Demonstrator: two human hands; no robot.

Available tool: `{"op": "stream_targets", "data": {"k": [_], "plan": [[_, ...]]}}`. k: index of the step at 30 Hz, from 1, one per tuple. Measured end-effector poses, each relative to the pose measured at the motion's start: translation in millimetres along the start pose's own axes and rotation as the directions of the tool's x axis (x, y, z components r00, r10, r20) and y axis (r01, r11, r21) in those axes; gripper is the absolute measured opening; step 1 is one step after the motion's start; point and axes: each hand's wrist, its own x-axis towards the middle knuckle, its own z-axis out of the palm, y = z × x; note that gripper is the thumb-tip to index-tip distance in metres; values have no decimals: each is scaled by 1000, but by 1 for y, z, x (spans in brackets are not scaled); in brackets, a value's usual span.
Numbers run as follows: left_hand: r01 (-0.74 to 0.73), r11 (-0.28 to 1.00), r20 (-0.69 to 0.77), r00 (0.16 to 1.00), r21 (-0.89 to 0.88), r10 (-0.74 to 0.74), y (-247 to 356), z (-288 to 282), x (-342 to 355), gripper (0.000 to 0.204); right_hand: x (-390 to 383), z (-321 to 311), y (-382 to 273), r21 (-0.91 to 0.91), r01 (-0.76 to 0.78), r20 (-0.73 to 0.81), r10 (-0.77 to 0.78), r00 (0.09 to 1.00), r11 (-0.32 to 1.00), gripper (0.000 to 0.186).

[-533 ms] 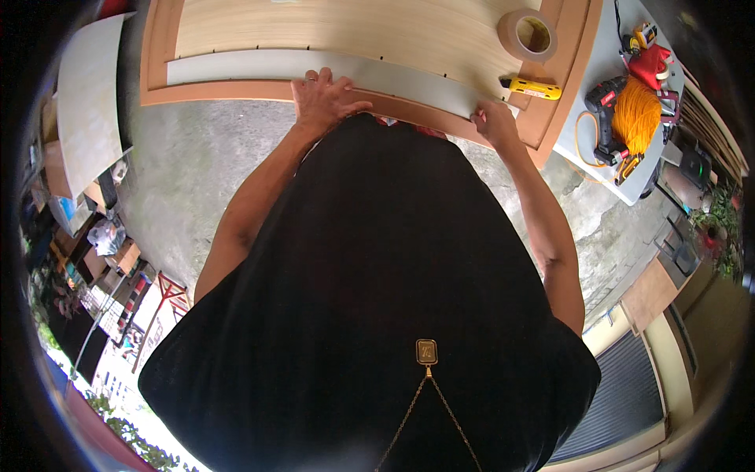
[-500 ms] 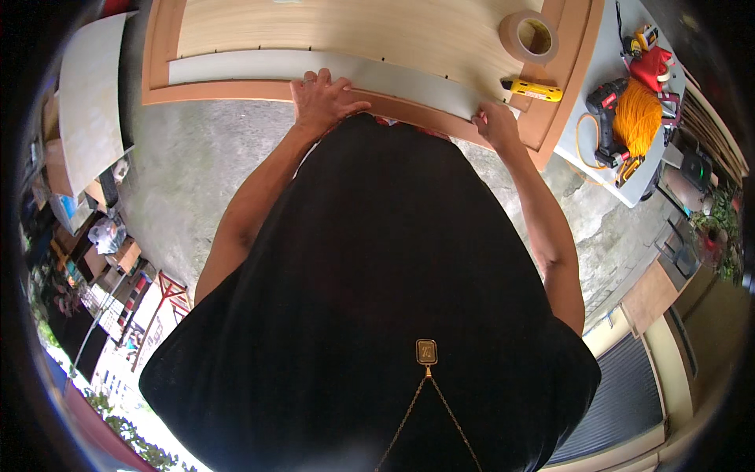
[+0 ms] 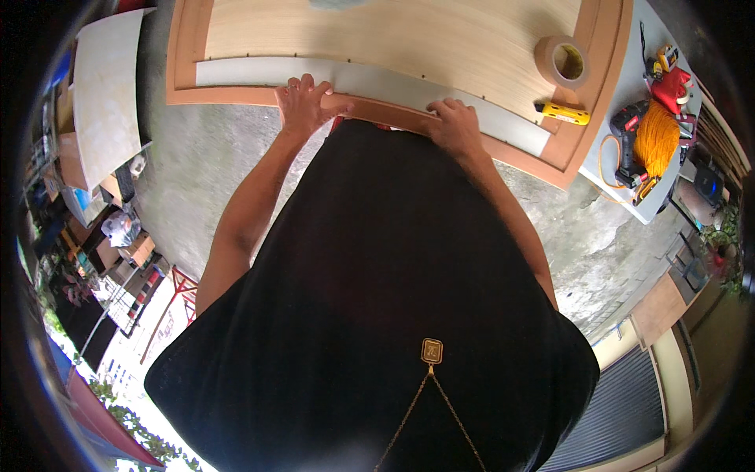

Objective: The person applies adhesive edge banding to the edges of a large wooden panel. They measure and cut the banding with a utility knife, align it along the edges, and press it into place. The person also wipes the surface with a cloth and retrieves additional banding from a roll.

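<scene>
In front of me lies a wooden panel (image 3: 377,35) with a light wood-grain face and an orange-brown frame (image 3: 385,112). A long white strip (image 3: 503,118) runs inside the frame's near rail, with small dark marks along its far edge. My left hand (image 3: 303,110) rests on the near rail with its fingers spread, the tips reaching onto the strip. Farther right, my right hand (image 3: 456,126) lies over the same rail, fingers extended leftward across the strip's near edge. Neither hand appears to hold a loose object.
On the panel's right side sit a roll of tape (image 3: 561,63) and a yellow utility knife (image 3: 563,113). A grey table (image 3: 646,206) beside it carries a power drill (image 3: 627,141), an orange coil of cord (image 3: 657,140) and a red item. At left leans a white board (image 3: 106,94).
My right hand has moved left along the rail, from the strip's right end toward the middle. My left hand has shifted slightly left. The whole panel appears farther right in view.
</scene>
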Motion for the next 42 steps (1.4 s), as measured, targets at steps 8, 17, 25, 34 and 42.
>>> {"op": "stream_targets", "data": {"k": [8, 17, 25, 34, 42], "plan": [[4, 997, 44, 999, 81, -8, -108, 0, 7, 66, 41, 63, -87, -46, -102, -30, 101, 994, 994, 43], [-15, 985, 88, 996, 174, 0, -240, -5, 6, 66, 48, 73, -99, -48, -255, -81, 251, 965, 966, 47], [94, 949, 24, 994, 300, -106, -324, 1, 0, 67, 51, 72, -100, -44, -276, -80, 272, 959, 960, 47], [188, 864, 198, 930, 467, -309, -377, -18, 5, 79, 48, 75, -98, -29, -275, -134, 269, 954, 961, 46], [158, 829, 129, 955, 537, -266, -415, -12, 4, 70, 45, 77, -102, -22, -306, -157, 299, 941, 952, 49]]}}
